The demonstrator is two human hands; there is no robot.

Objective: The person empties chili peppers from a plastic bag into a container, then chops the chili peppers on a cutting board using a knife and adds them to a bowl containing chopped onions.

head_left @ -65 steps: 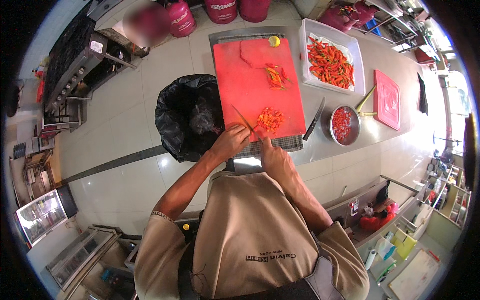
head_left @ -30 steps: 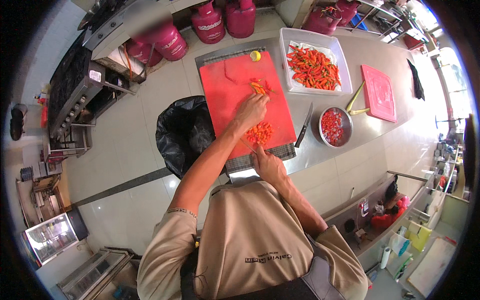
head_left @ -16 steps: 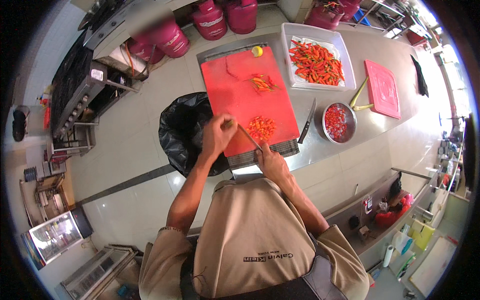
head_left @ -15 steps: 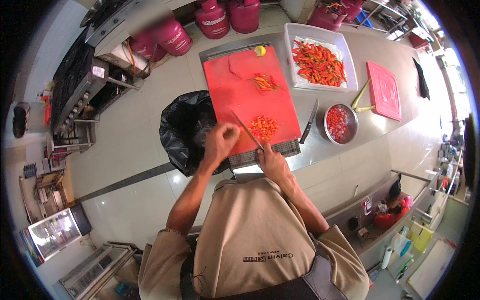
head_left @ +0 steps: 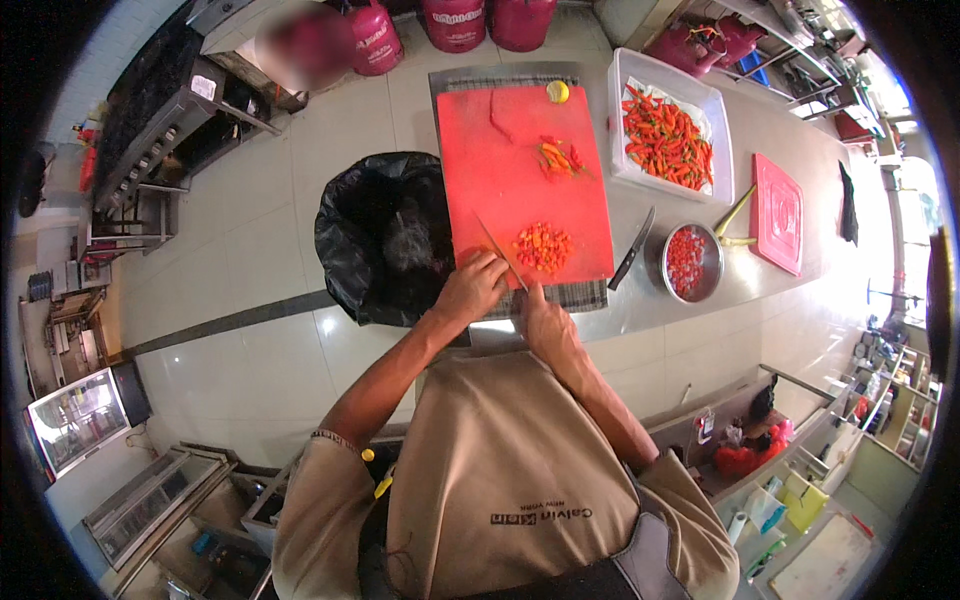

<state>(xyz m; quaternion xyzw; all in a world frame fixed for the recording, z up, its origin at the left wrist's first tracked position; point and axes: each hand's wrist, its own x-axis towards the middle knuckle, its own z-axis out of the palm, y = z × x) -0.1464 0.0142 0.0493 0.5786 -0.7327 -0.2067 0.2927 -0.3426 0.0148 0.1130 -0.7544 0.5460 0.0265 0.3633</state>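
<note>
My right hand (head_left: 550, 325) is closed round the handle of a kitchen knife (head_left: 497, 245). The blade slants up and left across the near part of a red cutting board (head_left: 480, 165). Against the left side of the blade, my left hand (head_left: 472, 290) presses down with curled fingers at the board's near left corner; whatever is under the fingertips is hidden. To the right of the blade lies a pile of chopped red chilies (head_left: 542, 248). Farther up the board are several whole chilies (head_left: 557, 160), a thin red strand (head_left: 497, 118) and a cut lemon (head_left: 557, 92).
Left of the board stands a bin lined with a black bag (head_left: 340, 240). To the right are a second knife (head_left: 634, 248), a steel bowl (head_left: 712, 282) of chopped chilies, green stalks (head_left: 737, 215), a white tub (head_left: 628, 178) of red chilies and a pink lid (head_left: 778, 215). Checked cloth (head_left: 590, 297) shows under the board.
My left hand has come down from above the board's left edge, where its fingers were pinched, to the board beside the blade. My right hand still grips the knife. The view has shifted slightly.
</note>
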